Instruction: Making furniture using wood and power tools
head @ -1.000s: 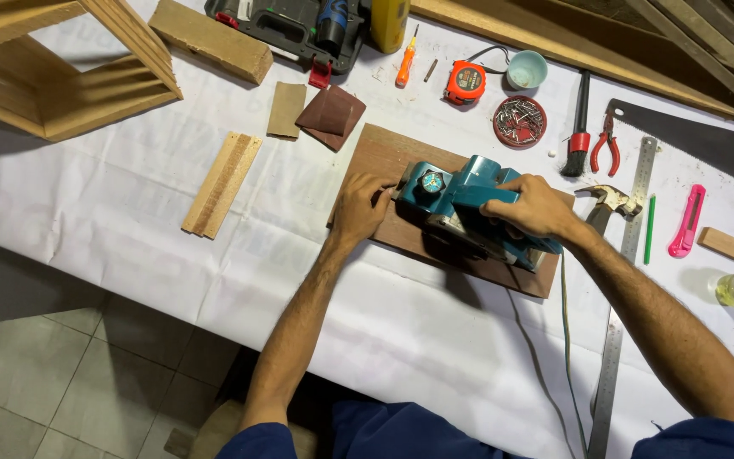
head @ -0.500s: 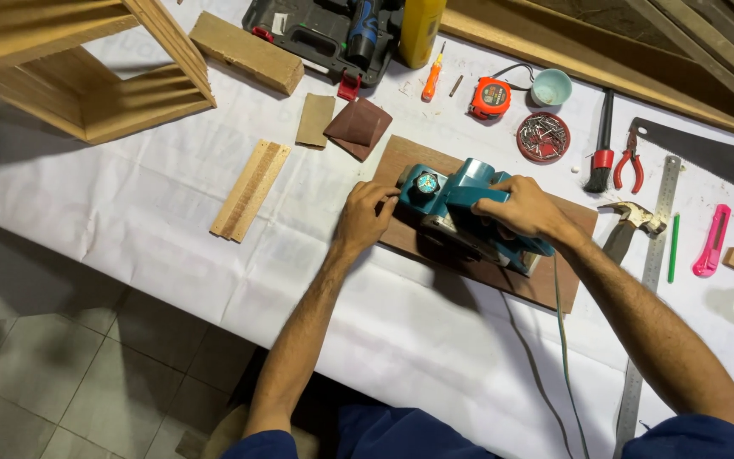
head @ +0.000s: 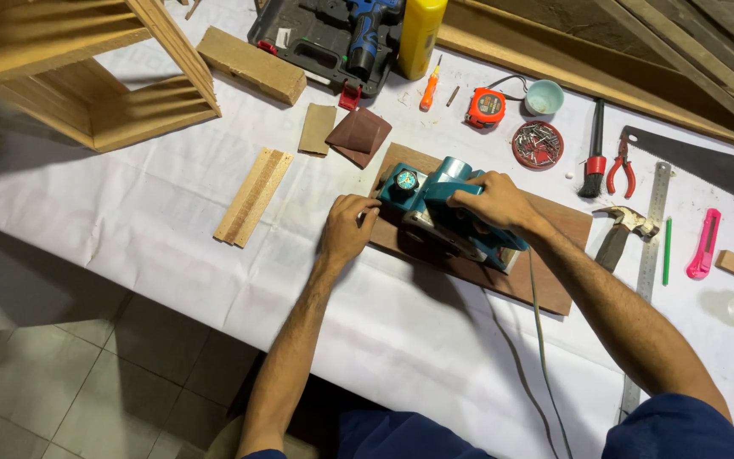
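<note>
Gripping teal electric planer handle with right hand, grip wrapped tight, left hand pressing brown board edge, fingers curled, on white-covered counter.

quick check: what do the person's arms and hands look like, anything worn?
Both hands bare: left hand, right hand. No gloves, rings or watch visible. Forearms uncovered. Dark blue short sleeves show at the bottom edge, clearest on the right sleeve. No markings visible.

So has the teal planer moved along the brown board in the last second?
Yes. The teal planer has slid left along the brown board, toward its left end; more bare board now shows behind it.
</note>
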